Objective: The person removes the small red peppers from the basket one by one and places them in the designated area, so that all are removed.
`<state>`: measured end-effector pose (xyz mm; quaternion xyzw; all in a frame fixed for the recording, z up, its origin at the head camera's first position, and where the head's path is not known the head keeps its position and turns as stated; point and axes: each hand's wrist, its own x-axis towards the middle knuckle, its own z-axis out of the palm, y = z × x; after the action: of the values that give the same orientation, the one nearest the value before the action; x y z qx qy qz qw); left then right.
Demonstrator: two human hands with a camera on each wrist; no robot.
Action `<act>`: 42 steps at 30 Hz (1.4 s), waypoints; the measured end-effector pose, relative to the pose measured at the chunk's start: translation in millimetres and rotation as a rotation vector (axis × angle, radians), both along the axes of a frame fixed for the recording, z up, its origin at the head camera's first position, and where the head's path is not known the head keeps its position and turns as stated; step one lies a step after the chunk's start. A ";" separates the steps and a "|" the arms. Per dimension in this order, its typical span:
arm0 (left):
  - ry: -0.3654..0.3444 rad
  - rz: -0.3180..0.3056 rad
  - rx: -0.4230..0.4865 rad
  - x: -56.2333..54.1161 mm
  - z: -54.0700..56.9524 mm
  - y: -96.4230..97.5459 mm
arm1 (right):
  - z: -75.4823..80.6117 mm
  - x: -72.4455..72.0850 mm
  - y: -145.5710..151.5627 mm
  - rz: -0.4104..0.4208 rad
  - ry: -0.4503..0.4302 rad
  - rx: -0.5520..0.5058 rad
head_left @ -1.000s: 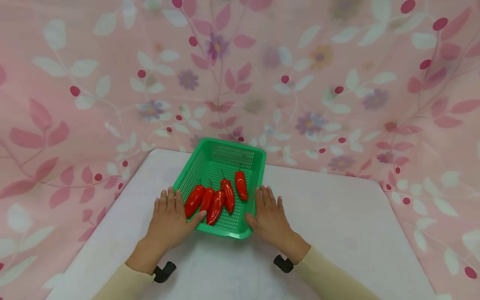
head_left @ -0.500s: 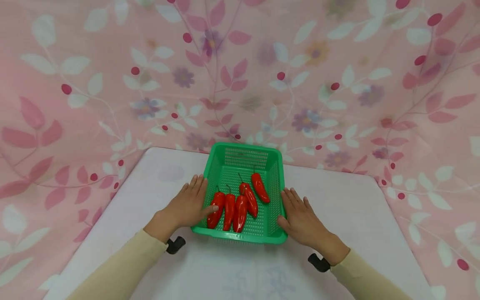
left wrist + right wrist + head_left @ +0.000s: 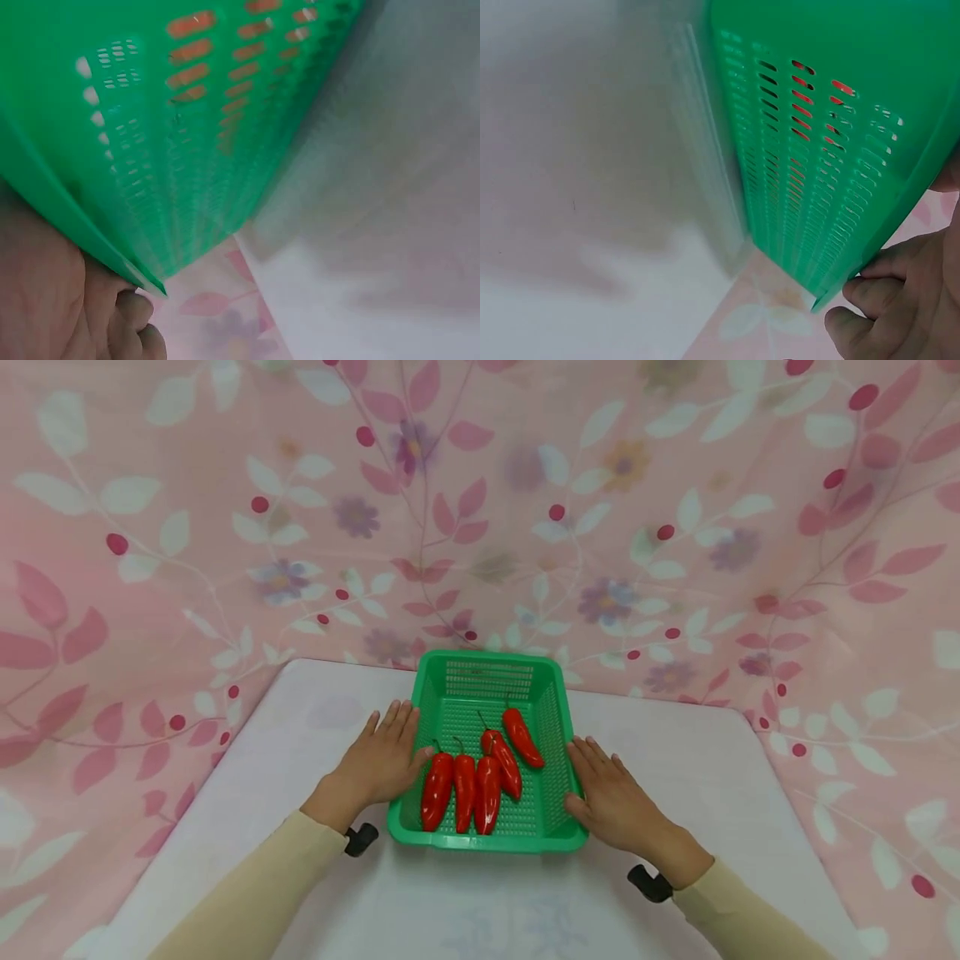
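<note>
A green plastic basket (image 3: 487, 843) with perforated walls sits on the white table in the head view. Several glossy red chili peppers (image 3: 488, 795) with thin stems lie inside, mostly toward the front left; one pepper (image 3: 522, 737) lies further back on the right. My left hand (image 3: 378, 760) rests against the basket's left rim, fingers straight, thumb tip over the rim. Against the right side, my right hand (image 3: 615, 797) touches the rim with extended fingers. Both wrist views show a hand at the rim, beside the basket wall (image 3: 45, 67); red shows through the slots.
The white table (image 3: 690, 777) spreads to both sides and in front of the basket. A pink floral cloth (image 3: 480, 527) hangs behind and around it, close to the basket's back edge. A black fitting (image 3: 362, 840) is at the left wrist.
The basket has shifted right and turned from slanted to nearly square with the table, both hands moving with it. My left thumb has drawn back from over the peppers to the rim.
</note>
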<state>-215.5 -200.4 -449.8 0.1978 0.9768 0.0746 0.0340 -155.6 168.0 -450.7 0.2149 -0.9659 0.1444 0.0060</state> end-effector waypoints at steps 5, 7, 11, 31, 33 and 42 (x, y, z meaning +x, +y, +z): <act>0.018 -0.008 0.005 -3.5 -3.6 -0.2 | -2.0 0.2 2.8 0.022 0.038 0.054; 0.011 -0.013 0.008 -3.9 -4.6 -0.4 | -3.2 -0.6 2.3 0.029 0.063 0.074; 0.009 -0.019 0.007 -4.0 -6.0 -1.8 | -5.2 -2.5 1.1 0.032 0.104 0.096; 0.010 -0.008 0.012 -2.7 -2.4 -3.5 | -7.5 -10.8 2.4 0.055 0.188 0.106; 0.013 -0.005 0.014 -2.5 -2.3 -3.0 | -7.2 -10.8 2.4 0.054 0.188 0.106; 0.013 0.009 -0.007 -2.7 -5.0 -0.4 | -2.8 -10.6 0.4 0.048 0.150 0.132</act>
<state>-218.1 -200.8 -454.8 0.1938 0.9781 0.0700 0.0281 -166.3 168.4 -453.4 0.2480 -0.9647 0.0641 0.0609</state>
